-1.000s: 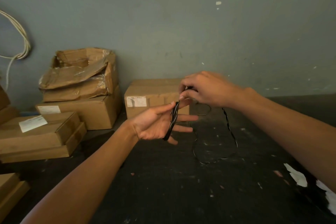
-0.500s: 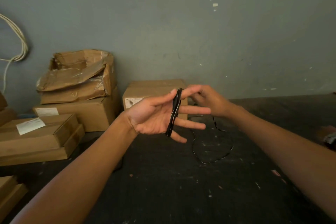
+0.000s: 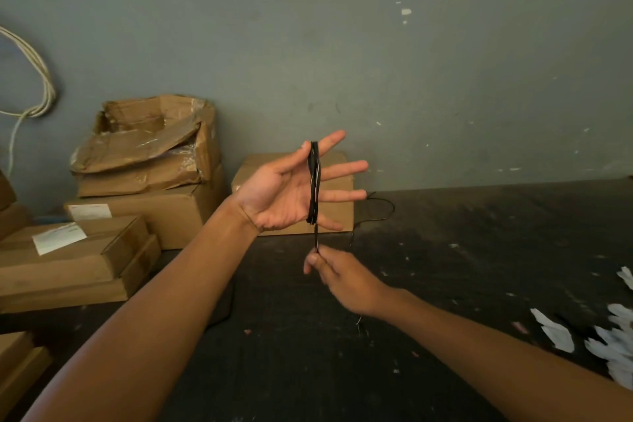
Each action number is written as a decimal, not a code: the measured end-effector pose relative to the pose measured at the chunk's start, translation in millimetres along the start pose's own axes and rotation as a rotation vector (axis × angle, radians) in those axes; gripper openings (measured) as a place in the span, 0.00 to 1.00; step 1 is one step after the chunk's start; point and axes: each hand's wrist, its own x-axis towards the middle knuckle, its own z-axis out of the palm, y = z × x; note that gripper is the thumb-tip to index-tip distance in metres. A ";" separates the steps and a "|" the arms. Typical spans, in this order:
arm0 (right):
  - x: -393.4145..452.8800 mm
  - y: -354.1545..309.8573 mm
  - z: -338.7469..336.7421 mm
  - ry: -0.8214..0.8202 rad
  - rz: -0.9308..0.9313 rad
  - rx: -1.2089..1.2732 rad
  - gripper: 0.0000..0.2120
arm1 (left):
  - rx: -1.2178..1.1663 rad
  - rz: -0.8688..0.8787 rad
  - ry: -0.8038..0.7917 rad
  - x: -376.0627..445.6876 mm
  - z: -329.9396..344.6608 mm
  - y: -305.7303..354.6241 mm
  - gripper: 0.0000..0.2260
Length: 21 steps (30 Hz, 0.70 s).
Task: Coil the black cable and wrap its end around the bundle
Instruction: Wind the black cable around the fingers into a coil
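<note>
The left hand (image 3: 284, 193) is being held palm up above the dark worktop (image 3: 445, 267), with its fingers (image 3: 346, 168) straight and spread apart. The black cable (image 3: 314, 181) is lying in several turns across the bases of these fingers, forming a narrow upright bundle running from the index finger at the top to the little finger at the bottom. The left fingers are not curling round the bundle; the turns are looping around the outstretched hand.

The right hand (image 3: 339, 276) is sitting just below the left hand. Its thumb and fingertips (image 3: 313, 262) are pinching a single strand of the cable, and this strand is running taut and nearly vertical from the bottom of the bundle to the pinch. The remaining right fingers are curling inward, slightly blurred.

A loose length of the cable is lying on the worktop behind and to the right of the hands, forming a thin open loop (image 3: 383, 209) beside a closed cardboard box (image 3: 342, 212). Whether this loop is connecting to the pinched strand cannot be told.

A stack of cardboard boxes (image 3: 137, 202) is standing at the left against the grey-green wall (image 3: 411, 79), the topmost one crumpled and open. Flat cartons with white labels (image 3: 68, 250) are lying in front of the stack. A pale cord (image 3: 41, 86) is hanging on the wall at the far left. White paper scraps (image 3: 609, 343) are lying on the worktop at the right edge.
</note>
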 end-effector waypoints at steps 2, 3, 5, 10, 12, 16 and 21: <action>0.2 -6.5 3.9 -0.028 0.007 -0.004 0.11 | -0.014 0.025 0.052 1.9 -5.3 -0.8 0.22; 0.2 -9.9 5.0 -0.047 0.004 -0.024 0.12 | -0.018 0.036 0.088 2.2 -8.6 -1.7 0.22; -0.8 -17.6 4.6 -0.072 -0.023 -0.083 0.12 | -0.024 0.051 0.167 1.9 -15.0 -5.3 0.22; -1.4 -37.4 -17.4 -0.026 -0.084 -0.233 0.13 | -0.058 0.067 0.286 -4.6 -30.3 -16.8 0.22; -1.6 -43.1 -27.3 -0.012 -0.088 -0.286 0.13 | -0.068 0.066 0.294 -6.6 -33.7 -19.5 0.22; 3.2 -56.7 -47.5 0.026 -0.152 -0.381 0.11 | -0.072 0.036 0.311 -8.5 -38.3 -24.0 0.22; 20.6 -70.1 -91.7 0.083 -0.143 -0.453 0.09 | -0.038 -0.007 0.272 -13.5 -37.7 -33.5 0.22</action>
